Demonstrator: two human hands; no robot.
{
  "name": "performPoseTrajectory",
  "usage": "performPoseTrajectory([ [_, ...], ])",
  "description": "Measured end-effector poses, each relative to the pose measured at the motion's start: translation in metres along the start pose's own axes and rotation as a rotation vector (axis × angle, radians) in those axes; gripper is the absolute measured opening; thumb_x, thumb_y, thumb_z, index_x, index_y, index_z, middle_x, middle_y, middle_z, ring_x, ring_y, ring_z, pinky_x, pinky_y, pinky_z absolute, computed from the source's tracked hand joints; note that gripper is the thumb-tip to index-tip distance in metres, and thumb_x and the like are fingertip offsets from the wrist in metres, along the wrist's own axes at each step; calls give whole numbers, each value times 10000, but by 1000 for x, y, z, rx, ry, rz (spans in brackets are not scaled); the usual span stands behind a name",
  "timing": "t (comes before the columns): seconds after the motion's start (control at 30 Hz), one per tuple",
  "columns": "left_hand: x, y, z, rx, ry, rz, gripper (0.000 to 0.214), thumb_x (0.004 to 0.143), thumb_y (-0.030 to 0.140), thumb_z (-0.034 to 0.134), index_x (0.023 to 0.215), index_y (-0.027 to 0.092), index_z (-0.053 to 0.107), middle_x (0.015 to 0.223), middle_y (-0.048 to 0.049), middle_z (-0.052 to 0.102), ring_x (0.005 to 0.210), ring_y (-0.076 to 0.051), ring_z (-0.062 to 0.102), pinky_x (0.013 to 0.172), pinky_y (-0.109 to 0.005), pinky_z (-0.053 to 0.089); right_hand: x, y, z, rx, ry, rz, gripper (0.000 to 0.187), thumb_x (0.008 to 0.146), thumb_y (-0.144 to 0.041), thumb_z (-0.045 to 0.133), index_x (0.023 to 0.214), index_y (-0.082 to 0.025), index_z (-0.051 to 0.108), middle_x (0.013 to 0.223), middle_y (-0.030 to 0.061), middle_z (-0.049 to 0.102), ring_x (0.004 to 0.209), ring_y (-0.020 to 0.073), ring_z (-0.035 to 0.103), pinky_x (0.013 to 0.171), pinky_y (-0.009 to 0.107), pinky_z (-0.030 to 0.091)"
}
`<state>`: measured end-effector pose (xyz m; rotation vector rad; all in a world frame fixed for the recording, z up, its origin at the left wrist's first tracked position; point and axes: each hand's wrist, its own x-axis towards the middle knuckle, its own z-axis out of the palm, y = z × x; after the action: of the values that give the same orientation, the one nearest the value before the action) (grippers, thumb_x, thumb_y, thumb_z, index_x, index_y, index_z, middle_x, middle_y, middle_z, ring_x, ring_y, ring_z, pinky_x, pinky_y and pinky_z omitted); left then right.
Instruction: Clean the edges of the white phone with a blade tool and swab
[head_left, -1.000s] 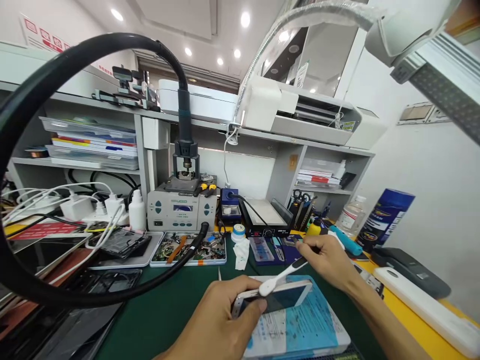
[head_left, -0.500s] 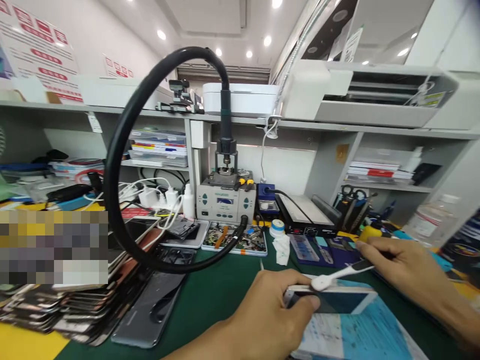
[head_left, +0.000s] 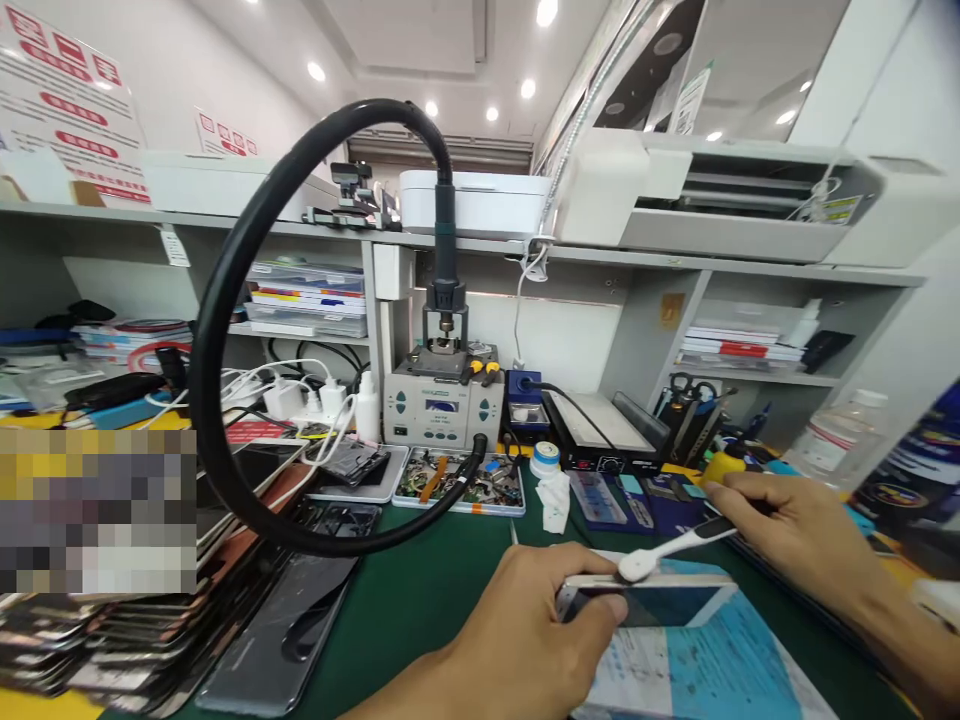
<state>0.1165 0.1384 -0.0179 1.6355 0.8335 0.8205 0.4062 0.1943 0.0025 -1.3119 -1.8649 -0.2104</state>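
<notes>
In my left hand [head_left: 544, 620] is a white-framed smartphone [head_left: 671, 603], gripped at its left end between thumb and fingers. The phone is tilted on its long side, its dark screen facing me, above a blue-and-white printed sheet or box [head_left: 720, 660]. My right hand [head_left: 787, 525] is closed round the dark handle of a white toothbrush-like brush [head_left: 675, 545]. The brush's rounded head rests on the phone's upper edge, close to my left fingertips. Its bristles are hidden.
A looped black hose [head_left: 217, 330] rises before a grey rework station [head_left: 442, 410]. Stacked phones [head_left: 150, 650] and a loose dark phone [head_left: 281, 620] lie left. Behind my hands are a parts tray [head_left: 459, 508], a white-and-blue jar [head_left: 545, 460] and a crumpled tissue [head_left: 554, 503]. A clear bottle [head_left: 840, 440] stands right.
The whole view has shifted slightly, so most things appear a little further left. Both hands keep their grips, and the brush head stays on the phone's upper edge.
</notes>
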Motion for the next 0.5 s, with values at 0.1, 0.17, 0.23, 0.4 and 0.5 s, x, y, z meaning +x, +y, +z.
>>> performPoseTrajectory([
  [0.1,1,0,-1,30,-7,12,370,940,429,580,1090,152,774,771,-34,628,636,-151,476,606,-247,398,-2,-16,3,26,-125,-14,508,954,-406,514,529,-219,308,498,-26,354,458,116,352,452,290,285],
  [0.17,3,-2,-2,26,-31,15,390,947,462,574,1095,159,769,785,-36,622,656,-157,473,620,-251,391,-5,-27,8,38,-126,-15,509,976,-396,501,564,-224,256,515,-39,312,480,115,308,480,299,253],
  [0.23,4,-4,-3,-2,-73,-2,410,958,493,561,1142,182,753,794,-30,606,659,-156,454,615,-254,372,-6,-30,8,28,-124,-17,502,975,-384,495,581,-230,226,524,-45,286,492,117,289,494,301,244],
  [0.4,4,-5,-2,-28,-82,-34,428,958,534,553,1197,228,734,703,-9,543,726,-199,507,649,-267,387,-3,-15,-2,16,-126,10,466,947,-349,490,569,-238,242,516,-45,296,484,116,302,488,293,256],
  [0.5,4,-3,0,-16,-40,-14,443,944,553,552,1150,217,753,700,-18,567,765,-220,548,689,-275,425,-5,-17,1,22,-142,10,472,957,-364,486,576,-237,239,526,-45,295,492,115,297,497,295,252],
])
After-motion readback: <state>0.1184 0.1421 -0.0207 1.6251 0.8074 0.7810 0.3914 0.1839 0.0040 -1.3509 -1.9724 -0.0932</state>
